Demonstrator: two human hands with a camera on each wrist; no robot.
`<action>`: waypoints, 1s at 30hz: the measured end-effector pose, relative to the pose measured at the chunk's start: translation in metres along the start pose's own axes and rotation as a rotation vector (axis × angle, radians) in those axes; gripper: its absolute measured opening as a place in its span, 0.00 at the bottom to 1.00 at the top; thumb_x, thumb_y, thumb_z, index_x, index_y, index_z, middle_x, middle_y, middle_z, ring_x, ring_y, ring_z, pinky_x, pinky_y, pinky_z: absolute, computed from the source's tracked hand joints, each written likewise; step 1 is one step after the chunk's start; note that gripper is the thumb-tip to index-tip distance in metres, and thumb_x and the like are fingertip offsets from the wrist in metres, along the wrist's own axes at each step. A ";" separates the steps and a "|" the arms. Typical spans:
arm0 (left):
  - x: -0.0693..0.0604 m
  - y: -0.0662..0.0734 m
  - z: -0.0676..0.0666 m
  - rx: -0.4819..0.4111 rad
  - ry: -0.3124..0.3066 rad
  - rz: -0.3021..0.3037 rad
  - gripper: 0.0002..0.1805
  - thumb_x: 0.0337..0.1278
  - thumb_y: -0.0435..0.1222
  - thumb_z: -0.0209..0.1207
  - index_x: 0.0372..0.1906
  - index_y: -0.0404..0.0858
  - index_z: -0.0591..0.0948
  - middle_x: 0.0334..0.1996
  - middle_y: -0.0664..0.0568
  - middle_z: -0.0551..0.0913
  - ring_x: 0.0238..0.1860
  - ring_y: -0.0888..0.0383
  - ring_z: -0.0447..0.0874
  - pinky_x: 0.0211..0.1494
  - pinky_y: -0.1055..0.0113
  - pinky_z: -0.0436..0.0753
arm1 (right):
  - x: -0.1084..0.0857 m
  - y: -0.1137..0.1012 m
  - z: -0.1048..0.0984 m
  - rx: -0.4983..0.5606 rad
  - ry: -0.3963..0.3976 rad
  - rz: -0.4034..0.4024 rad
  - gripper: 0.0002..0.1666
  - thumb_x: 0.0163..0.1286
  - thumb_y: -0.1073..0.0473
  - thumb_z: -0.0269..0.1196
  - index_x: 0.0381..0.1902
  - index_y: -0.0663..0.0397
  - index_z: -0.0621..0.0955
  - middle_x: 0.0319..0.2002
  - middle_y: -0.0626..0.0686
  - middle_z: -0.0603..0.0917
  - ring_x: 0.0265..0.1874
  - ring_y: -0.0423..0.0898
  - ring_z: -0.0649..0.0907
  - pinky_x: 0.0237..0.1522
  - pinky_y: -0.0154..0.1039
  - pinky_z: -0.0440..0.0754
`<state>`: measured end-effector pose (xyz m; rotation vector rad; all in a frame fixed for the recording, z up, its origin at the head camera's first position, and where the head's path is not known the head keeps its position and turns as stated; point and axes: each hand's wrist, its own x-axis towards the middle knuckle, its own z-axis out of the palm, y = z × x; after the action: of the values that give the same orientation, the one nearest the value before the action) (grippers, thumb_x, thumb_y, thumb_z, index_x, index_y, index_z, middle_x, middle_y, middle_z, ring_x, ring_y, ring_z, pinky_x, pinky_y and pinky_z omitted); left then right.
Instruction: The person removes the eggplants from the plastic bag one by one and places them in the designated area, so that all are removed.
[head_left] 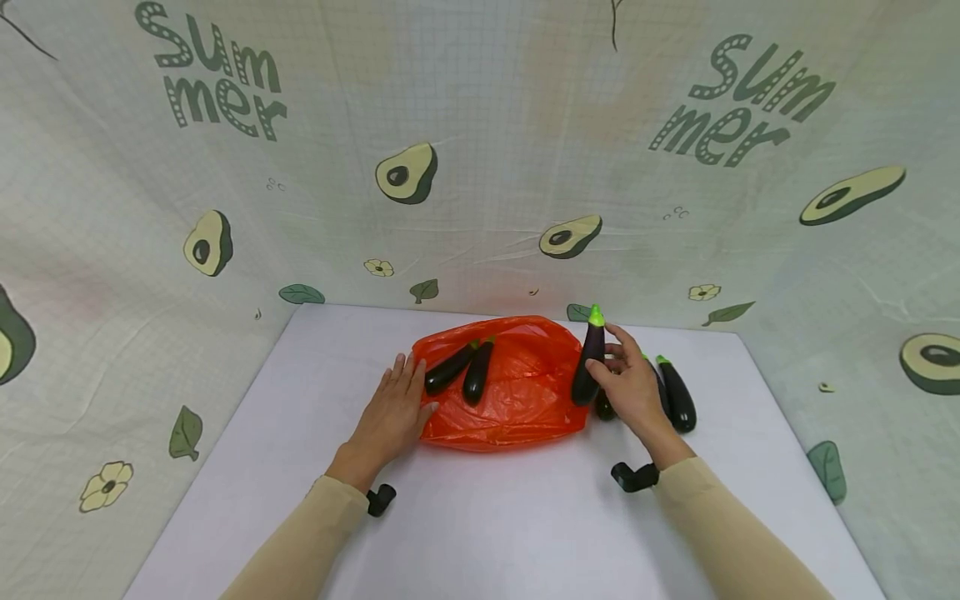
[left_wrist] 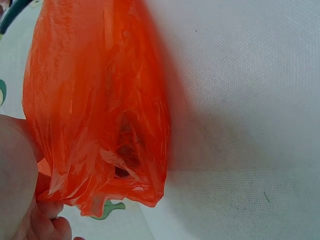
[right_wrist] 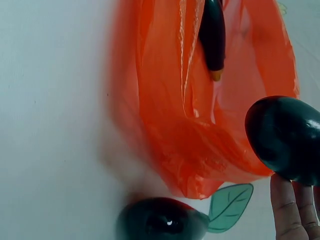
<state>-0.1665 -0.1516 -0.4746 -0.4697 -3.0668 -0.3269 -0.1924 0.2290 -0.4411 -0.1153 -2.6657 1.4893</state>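
Apparently bagging: right hand (head_left: 632, 387) is gripping an eggplant (head_left: 588, 354) at the red bag's (head_left: 525, 404) 3 o'clock; straight-fingered left hand (head_left: 390, 412) is touching its 9 o'clock side. Next move's probably calling for lowering eggplant inside.

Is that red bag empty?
No, the head view shows two eggplants lying in the red bag, while the right hand holds another eggplant at its rim.
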 end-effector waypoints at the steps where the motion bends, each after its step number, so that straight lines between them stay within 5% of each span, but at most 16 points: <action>1: 0.000 0.000 0.000 -0.001 0.000 0.001 0.46 0.76 0.48 0.61 0.84 0.30 0.54 0.84 0.35 0.51 0.86 0.37 0.43 0.86 0.43 0.51 | 0.000 0.001 -0.001 0.000 0.003 -0.006 0.43 0.78 0.54 0.62 0.85 0.35 0.59 0.69 0.63 0.77 0.60 0.60 0.81 0.55 0.54 0.87; 10: 0.000 0.000 0.001 -0.014 0.003 0.005 0.46 0.76 0.48 0.61 0.84 0.30 0.54 0.84 0.35 0.51 0.86 0.37 0.43 0.86 0.44 0.50 | 0.002 0.004 -0.016 -0.037 0.004 -0.006 0.43 0.79 0.52 0.61 0.85 0.38 0.57 0.71 0.66 0.75 0.64 0.64 0.81 0.63 0.66 0.82; 30: -0.001 0.000 0.002 -0.007 -0.013 -0.001 0.46 0.76 0.48 0.60 0.84 0.30 0.54 0.84 0.35 0.52 0.86 0.37 0.43 0.86 0.43 0.50 | 0.004 0.021 -0.046 -0.122 0.045 -0.035 0.42 0.80 0.51 0.60 0.85 0.41 0.57 0.69 0.68 0.76 0.62 0.66 0.82 0.57 0.65 0.85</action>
<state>-0.1657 -0.1517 -0.4766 -0.4721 -3.0797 -0.3358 -0.1910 0.2795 -0.4351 -0.1082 -2.7070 1.2981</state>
